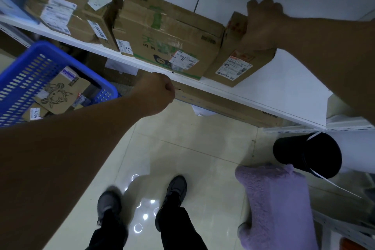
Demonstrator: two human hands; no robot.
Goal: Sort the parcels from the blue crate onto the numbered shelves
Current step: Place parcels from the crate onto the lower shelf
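The right hand (261, 26) has its fingers clamped over the top of a small brown cardboard parcel (237, 57), seating it beside the large taped carton (168, 34) on the white shelf (284, 79), while the left hand (156, 91), fingers curled together and empty, hangs near the blue plastic crate (28, 79) of unsorted parcels.
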